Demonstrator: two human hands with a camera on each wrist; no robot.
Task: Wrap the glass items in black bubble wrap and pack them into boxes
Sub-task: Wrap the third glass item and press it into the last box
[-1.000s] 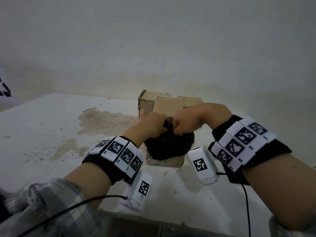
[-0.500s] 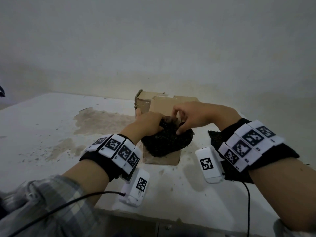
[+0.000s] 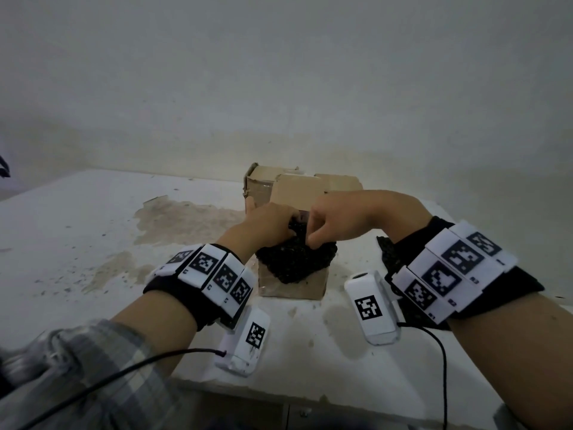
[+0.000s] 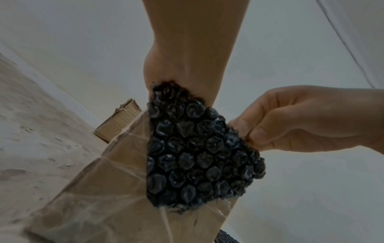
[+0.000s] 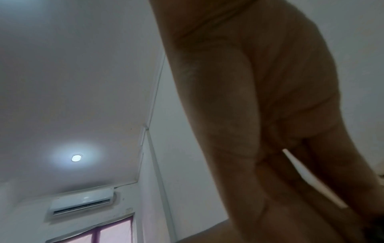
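Note:
A bundle of black bubble wrap [image 3: 294,262] bulges out of the top of a small brown cardboard box [image 3: 294,290] on the white table; whatever is inside the wrap is hidden. My left hand [image 3: 273,225] grips the bundle's top from the left. My right hand [image 3: 328,225] pinches the wrap's upper edge from the right. In the left wrist view the bubble wrap [image 4: 197,156] hangs over the taped box [image 4: 99,197], with the right hand [image 4: 290,121] pinching its corner. The right wrist view shows only my forearm and the ceiling.
A second cardboard box [image 3: 279,184] stands just behind the first, near the wall. Another piece of black bubble wrap [image 3: 387,249] lies on the table [image 3: 77,231] under my right wrist. The tabletop is stained left of the boxes.
My right hand has shifted from gripping beside the left hand to pinching the wrap's top edge. The bundle sits slightly lower in the box.

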